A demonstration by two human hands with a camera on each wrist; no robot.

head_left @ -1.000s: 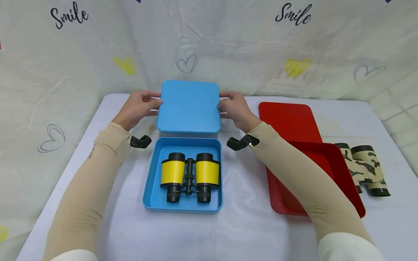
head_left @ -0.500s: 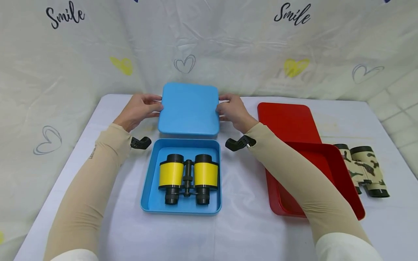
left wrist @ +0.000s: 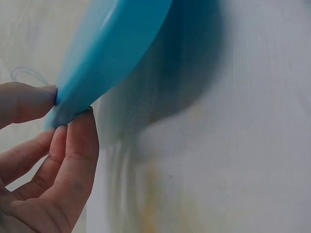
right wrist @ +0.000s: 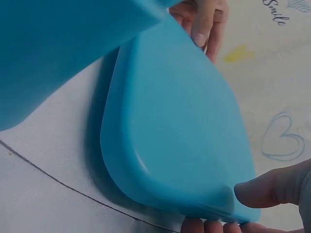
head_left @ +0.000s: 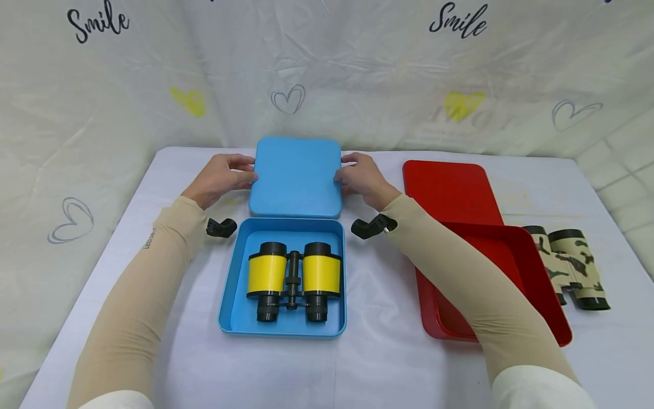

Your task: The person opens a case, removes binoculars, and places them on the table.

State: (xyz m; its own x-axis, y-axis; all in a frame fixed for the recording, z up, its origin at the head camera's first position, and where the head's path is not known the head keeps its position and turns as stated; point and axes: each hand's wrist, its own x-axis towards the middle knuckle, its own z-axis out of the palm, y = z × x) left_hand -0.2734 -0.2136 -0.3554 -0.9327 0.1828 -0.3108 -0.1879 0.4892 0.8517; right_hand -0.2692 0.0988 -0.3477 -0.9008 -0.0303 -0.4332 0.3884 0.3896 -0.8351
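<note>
Both hands hold a light blue box lid (head_left: 296, 179) by its opposite sides, just beyond the blue box (head_left: 232, 284). The left hand (head_left: 218, 179) pinches the left edge; in the left wrist view its thumb (left wrist: 29, 103) and fingertips press against the rim, with a shadow below the lid. On the other side the right hand (head_left: 361, 177) grips the right edge. Seen from the right wrist, its thumb (right wrist: 272, 188) lies on the lid's top and its fingers are at the side. A pair of yellow and black binoculars (head_left: 293, 278) lies in the blue box.
To the right, a red box (head_left: 511, 250) sits tilted, partly behind the right forearm. Its flat red lid (head_left: 449, 190) lies behind it. Camouflage binoculars (head_left: 585, 264) lie beside the red box, partly hidden by it. A patterned sheet (head_left: 357, 68) hangs behind the white table (head_left: 378, 358).
The blue lid has come down and nearer, and its front edge now appears close to the blue box's back rim. Both hands have moved with it, keeping their hold.
</note>
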